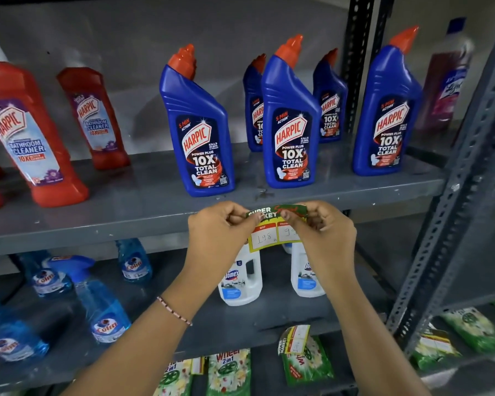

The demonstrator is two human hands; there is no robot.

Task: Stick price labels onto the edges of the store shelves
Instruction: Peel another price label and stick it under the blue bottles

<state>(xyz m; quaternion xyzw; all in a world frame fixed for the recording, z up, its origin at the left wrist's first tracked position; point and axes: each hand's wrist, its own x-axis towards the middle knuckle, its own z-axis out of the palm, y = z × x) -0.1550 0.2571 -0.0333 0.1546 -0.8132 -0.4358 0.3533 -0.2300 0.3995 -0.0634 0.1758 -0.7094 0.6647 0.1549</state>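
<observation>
A grey metal shelving unit (452, 195) fills the view, its upper shelf (126, 212) carrying red bathroom-cleaner bottles (37, 138) on the left and blue toilet-cleaner bottles (200, 130) across the middle and right. Below, spray bottles (97, 304) lie and stand at the left, two white jugs (240, 278) sit behind the hands, and green detergent packets (306, 364) crowd the lowest level, one of them with a similar label already on it.

The left hand (217, 238) and the right hand (326, 232) are both raised to the front edge of the upper shelf (97, 235), each pinching a top corner of the price label (269, 232) between thumb and fingertips. The label hangs in front of that edge, just below the blue bottles, its green header bent forward and its yellow price part dangling free; whether any of it already touches the metal I cannot tell.

The risk from here seems to lie in that bent header: pressed down while curled, it would likely crease or grab the edge crooked. Uneven pressure from the two pinches could also leave the label tilted, or stuck to the fingertips rather than the shelf
</observation>
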